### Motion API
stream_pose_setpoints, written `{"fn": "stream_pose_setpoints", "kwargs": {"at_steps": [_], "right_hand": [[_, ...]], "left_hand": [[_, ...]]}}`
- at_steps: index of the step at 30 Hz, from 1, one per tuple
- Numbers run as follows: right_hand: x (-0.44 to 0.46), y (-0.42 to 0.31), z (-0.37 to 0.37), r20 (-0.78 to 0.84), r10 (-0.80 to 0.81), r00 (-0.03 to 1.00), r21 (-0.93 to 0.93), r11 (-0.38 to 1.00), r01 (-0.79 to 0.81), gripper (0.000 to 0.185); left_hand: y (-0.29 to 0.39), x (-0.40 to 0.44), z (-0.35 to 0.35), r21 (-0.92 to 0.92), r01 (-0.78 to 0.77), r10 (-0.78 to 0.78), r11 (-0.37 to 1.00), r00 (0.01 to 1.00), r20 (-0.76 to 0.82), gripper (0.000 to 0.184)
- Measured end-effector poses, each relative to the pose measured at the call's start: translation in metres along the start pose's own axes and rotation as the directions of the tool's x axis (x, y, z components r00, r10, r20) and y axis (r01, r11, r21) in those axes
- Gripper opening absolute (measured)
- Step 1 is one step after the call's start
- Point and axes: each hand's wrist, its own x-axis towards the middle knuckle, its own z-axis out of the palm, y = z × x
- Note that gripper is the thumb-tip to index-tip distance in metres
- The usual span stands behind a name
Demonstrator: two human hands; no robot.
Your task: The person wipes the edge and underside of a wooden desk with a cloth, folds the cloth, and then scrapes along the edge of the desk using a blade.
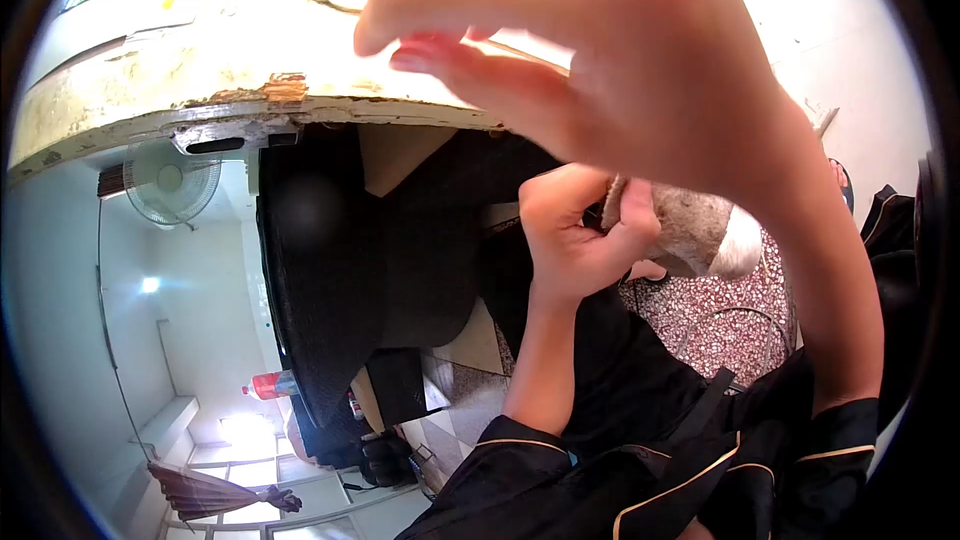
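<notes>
My left hand (580, 240) is closed, with the thumb and bent fingers around the edge of a rough grey-brown piece (690, 225) that has a rounded white end. What kind of thing it is, I cannot make out; my right forearm hides its upper part. Large and close to the camera, my right hand (640, 60) hangs above the left one, over the worn tabletop (190, 65). Its thumb and fingers are half bent and apart, slightly blurred, with nothing visible between them.
The tabletop's edge is chipped, with a metal fitting (235, 135) on it. Below lies a red speckled floor (720, 330). Black cloth (370, 270) fills the middle. A fan (172, 183), a bottle with a red label (268, 385) and a tied curtain (220, 493) appear at the left.
</notes>
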Motion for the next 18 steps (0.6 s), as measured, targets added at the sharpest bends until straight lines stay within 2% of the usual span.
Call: {"fn": "stream_pose_setpoints", "kwargs": {"at_steps": [1, 2, 4, 13, 18], "right_hand": [[0.001, -0.004, 0.002, 0.000, -0.014, 1.000, -0.008, 1.000, 0.014, 0.032], [0.001, -0.006, 0.003, -0.001, -0.020, 1.000, -0.018, 1.000, 0.020, 0.032], [0.000, -0.009, 0.005, -0.007, -0.036, 0.999, -0.027, 0.999, 0.035, 0.032], [0.002, -0.017, 0.014, -0.027, -0.058, 0.998, -0.026, 0.998, 0.057, 0.030], [0.003, -0.017, 0.017, -0.039, -0.066, 0.997, -0.029, 0.997, 0.065, 0.029]], "left_hand": [[-0.010, 0.000, -0.006, 0.021, -0.099, 0.098, 0.995, 0.994, 0.051, 0.009], [-0.010, 0.000, -0.007, 0.023, -0.101, 0.100, 0.995, 0.994, 0.050, 0.009], [-0.007, -0.002, -0.009, 0.058, 0.015, -0.015, 0.998, 1.000, 0.013, 0.010], [-0.014, -0.006, -0.006, -0.016, 0.001, -0.001, 1.000, 1.000, -0.015, 0.009], [-0.010, -0.007, -0.006, 0.014, 0.017, -0.017, 1.000, 1.000, -0.008, 0.009]]}}
